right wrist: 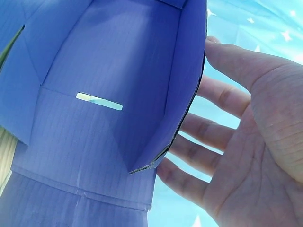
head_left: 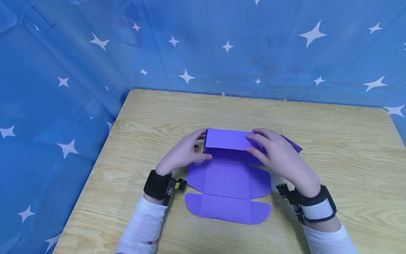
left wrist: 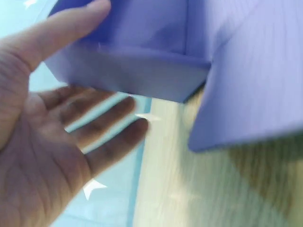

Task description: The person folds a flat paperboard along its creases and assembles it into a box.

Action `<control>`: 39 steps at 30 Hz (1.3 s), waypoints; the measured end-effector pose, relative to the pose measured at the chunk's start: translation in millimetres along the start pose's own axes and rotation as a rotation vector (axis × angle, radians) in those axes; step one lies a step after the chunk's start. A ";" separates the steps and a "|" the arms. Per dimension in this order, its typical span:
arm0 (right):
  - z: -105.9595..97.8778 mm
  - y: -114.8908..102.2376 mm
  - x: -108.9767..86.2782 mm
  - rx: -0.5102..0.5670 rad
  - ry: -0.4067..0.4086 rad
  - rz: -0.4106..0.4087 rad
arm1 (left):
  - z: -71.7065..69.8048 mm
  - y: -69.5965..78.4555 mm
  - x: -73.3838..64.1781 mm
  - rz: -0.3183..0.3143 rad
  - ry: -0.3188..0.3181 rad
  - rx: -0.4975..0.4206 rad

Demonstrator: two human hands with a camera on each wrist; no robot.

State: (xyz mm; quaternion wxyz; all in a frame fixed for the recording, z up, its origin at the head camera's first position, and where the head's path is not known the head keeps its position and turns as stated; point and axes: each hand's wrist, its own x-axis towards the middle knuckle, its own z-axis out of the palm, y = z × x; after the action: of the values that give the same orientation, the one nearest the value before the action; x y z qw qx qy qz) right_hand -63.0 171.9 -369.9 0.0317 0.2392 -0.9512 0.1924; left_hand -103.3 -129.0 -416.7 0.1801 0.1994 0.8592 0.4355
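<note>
A purple cardboard box (head_left: 227, 139), partly folded, stands on the table with its ribbed flap panel (head_left: 226, 187) spread flat toward me. My left hand (head_left: 185, 150) is at its left end. In the left wrist view, the thumb lies over the box wall (left wrist: 128, 73) and the other fingers spread out fairly straight below it. My right hand (head_left: 277, 151) holds the right part of the raised panel, fingertips on its upper face and thumb at its front edge. The right wrist view shows the box's inside, a slot cut through it, and the thumb at the side wall (right wrist: 187, 80).
The wood-grain table (head_left: 342, 148) extends around the box on all sides. A blue cloth with white stars (head_left: 203, 46) hangs behind the table and along its left side. Each wrist wears a strapped camera, such as the left wrist camera (head_left: 180, 184).
</note>
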 end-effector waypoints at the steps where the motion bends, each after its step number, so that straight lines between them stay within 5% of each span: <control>1: -0.1 0.2 0.0 0.001 -0.001 0.001 | -1.8 -1.0 -0.6 0.008 -0.008 -0.015; 8: -1.1 1.5 0.1 0.010 -0.010 0.006 | -3.9 -4.7 -0.3 0.070 0.006 -0.054; 22: -0.4 2.6 0.6 0.030 0.003 0.023 | -0.6 -2.9 1.6 0.149 0.046 0.033; 39: -5.7 9.0 -6.4 0.002 0.083 -0.047 | 0.1 -4.1 1.5 0.111 0.050 0.034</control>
State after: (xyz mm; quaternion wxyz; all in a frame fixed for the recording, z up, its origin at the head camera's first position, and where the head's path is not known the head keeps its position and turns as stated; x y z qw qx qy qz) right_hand -61.7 184.3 -368.8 0.0755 0.2534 -0.9429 0.2024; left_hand -105.2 -130.4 -420.3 0.1306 0.2389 0.8584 0.4348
